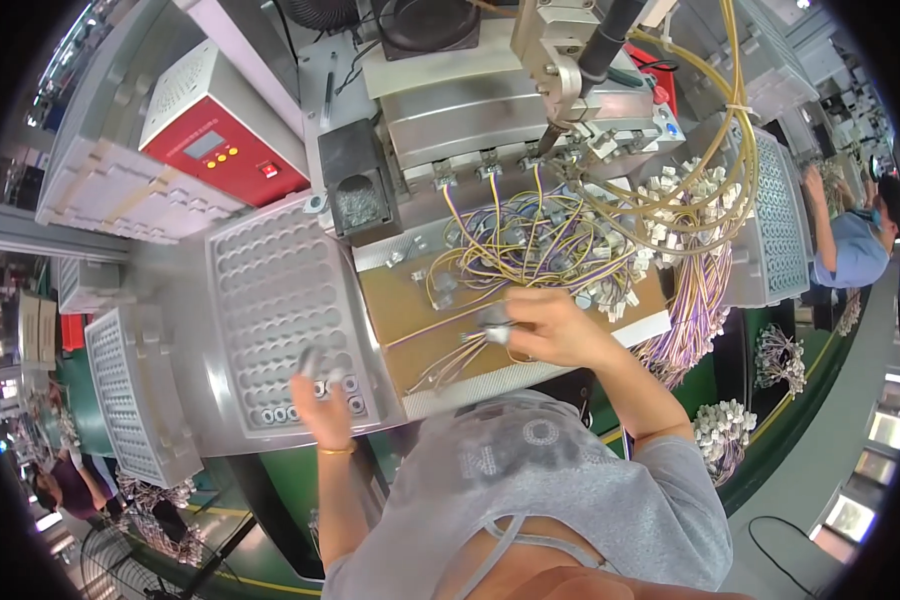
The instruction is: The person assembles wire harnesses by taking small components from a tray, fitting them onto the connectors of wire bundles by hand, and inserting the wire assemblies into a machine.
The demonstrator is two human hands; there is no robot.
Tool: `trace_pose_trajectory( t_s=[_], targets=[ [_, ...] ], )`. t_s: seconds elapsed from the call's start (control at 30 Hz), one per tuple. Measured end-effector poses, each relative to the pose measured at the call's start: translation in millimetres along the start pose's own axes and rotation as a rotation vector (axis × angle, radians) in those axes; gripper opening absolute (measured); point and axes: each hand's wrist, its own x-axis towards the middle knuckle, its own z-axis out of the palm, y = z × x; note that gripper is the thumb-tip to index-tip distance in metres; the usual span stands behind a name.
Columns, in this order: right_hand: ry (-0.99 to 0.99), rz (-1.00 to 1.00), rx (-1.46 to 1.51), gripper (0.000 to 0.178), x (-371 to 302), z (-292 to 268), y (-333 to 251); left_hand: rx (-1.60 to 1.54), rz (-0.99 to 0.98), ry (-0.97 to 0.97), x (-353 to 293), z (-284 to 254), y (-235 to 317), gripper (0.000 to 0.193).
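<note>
My right hand (560, 328) is closed over the brown work board, pinching a small grey metal part (494, 320) between thumb and fingers. Thin loose wires (460, 360) fan out on the board beside that part. Over the near end of a white plastic tray (280, 290) is my left hand (322, 412), its fingers smeared by motion. A blurred grey shape (315, 362) shows at those fingertips, and I cannot make out whether it is held. Several small round metal parts (278, 414) sit in the tray's nearest pockets. Behind my right hand lies a tangle of yellow and purple wires (530, 240) with white connectors.
A metal fixture (460, 120) with wired clamps spans the back of the board. Left of it stand a black box (358, 185) and a red-and-white control box (225, 140). Wire bundles (695, 310) hang at the right. Yellow hoses (735, 130) loop above. Another person (855, 240) works far right.
</note>
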Motion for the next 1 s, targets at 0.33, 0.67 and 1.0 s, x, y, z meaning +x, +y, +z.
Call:
trace_pose_trajectory(
  t_s=[0.33,0.67,1.0],
  targets=[
    [0.128,0.202,0.186,0.011,2.4,4.5,-6.7,0.762,-0.461,-0.189,-43.8,-6.5,-51.3,0.04],
    [0.124,0.226,0.218,0.015,20.9,20.7,-11.4,-1.207,-0.522,-0.325,28.5,16.5,79.3,0.034],
    [0.187,0.28,0.381,0.006,14.5,15.9,-4.5,-1.335,-0.372,-0.541,45.4,33.5,129.2,0.041]
  ],
)
